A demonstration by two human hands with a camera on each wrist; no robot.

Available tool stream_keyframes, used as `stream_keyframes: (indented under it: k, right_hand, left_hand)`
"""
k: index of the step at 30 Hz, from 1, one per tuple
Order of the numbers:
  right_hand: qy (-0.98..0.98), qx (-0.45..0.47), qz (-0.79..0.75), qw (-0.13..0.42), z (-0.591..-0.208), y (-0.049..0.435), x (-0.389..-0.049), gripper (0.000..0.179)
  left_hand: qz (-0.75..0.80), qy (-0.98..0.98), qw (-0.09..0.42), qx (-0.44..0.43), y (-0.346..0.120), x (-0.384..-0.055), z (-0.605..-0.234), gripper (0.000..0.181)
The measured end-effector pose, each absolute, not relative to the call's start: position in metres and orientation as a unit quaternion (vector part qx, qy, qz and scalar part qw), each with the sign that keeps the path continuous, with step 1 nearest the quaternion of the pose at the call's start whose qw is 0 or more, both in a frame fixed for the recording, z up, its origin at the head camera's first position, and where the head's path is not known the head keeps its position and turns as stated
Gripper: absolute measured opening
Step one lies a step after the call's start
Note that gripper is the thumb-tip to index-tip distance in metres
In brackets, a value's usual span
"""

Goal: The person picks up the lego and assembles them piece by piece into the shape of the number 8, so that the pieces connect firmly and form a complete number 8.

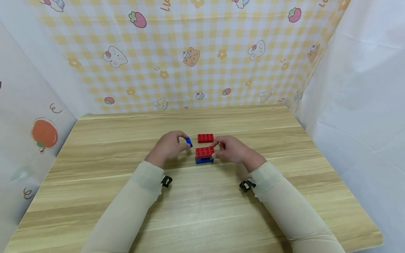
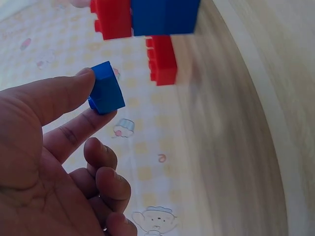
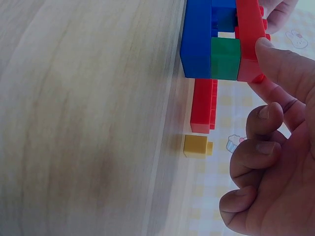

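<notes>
Off to the left of a small stack, my left hand pinches a small blue brick between thumb and index finger, above the table. My right hand has its thumb and index finger at the right end of the red brick on top of the stack, pinching it. Below that red brick, the right wrist view shows a green brick at the near end, a smaller blue brick farther in, and a long blue brick as the base. A gap shows between the middle bricks.
Behind the stack lies another red brick. A small yellow brick stands near it, mostly hidden by my right hand in the head view. The wooden table meets a checked cloth at the back.
</notes>
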State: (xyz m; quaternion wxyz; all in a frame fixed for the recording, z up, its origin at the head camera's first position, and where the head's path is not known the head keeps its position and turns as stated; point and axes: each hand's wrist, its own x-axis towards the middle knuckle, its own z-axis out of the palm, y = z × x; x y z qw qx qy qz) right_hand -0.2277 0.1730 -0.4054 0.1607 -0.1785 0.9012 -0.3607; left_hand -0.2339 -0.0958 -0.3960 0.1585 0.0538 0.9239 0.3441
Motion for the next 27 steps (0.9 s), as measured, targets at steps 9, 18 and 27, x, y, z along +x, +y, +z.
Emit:
stream_keyframes:
  k: [9,18,27]
  right_hand:
    - [0.903,-0.177,-0.356,0.160,-0.405,0.173,-0.228,0.025]
    - [0.901,-0.179,-0.359,0.164,-0.405,0.173,-0.228,0.025]
    - [0.901,-0.180,-0.358,0.163,-0.405,0.173,-0.228,0.026]
  left_hand:
    - [0.363,0.915,0.156,0.082,-0.090,-0.220,-0.387,0.040]
    - [0.375,0.908,0.154,0.106,-0.082,-0.207,-0.387,0.039]
    - [0.377,0.906,0.154,0.113,-0.080,-0.204,-0.391,0.035]
